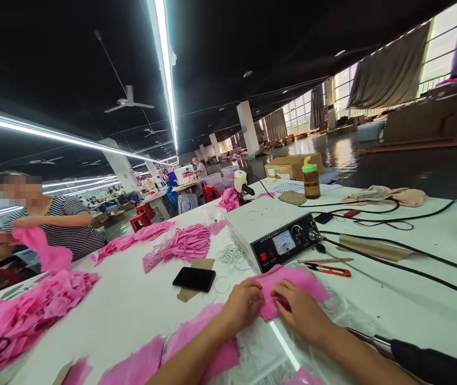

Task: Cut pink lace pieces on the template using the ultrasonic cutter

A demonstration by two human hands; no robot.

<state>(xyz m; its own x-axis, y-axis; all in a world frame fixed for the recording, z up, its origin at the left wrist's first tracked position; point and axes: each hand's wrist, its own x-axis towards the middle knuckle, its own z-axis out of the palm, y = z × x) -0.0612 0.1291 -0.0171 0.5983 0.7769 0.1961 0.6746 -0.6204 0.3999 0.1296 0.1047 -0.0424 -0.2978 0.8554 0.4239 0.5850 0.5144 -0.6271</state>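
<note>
Two hands: the left hand (244, 307) and right hand (302, 313) meet low in the centre of the view. Both have their fingers curled down, pinching the same pink fabric piece (298, 283).
Pink fabric piece: it lies on the white table (132, 310), just in front of the grey control box (272, 235). Its near edge is under both sets of fingers and its far part lies flat and free.
Handling, judged: light, thin and limp, with no stiffness to carry its own shape. It is likely to fold or drag if lifted by one corner. It is not fragile and appears grippy rather than slippery.
Underlay: clear plastic film (260, 347) lies beneath the wrists and, by its look, may slide on the table.
Hold points, judged: take the near edge or two corners in a thumb-and-forefinger pinch, one hand to each side, to keep the piece flat.
Nearby items: a black phone (194, 278) to the left, red snips (328, 270) to the right, and black cables (392, 264) beyond. Heaps of pink pieces (23, 315) sit at far left.
Other person: a co-worker (60, 224) in a striped top holds another pink piece, well apart.
</note>
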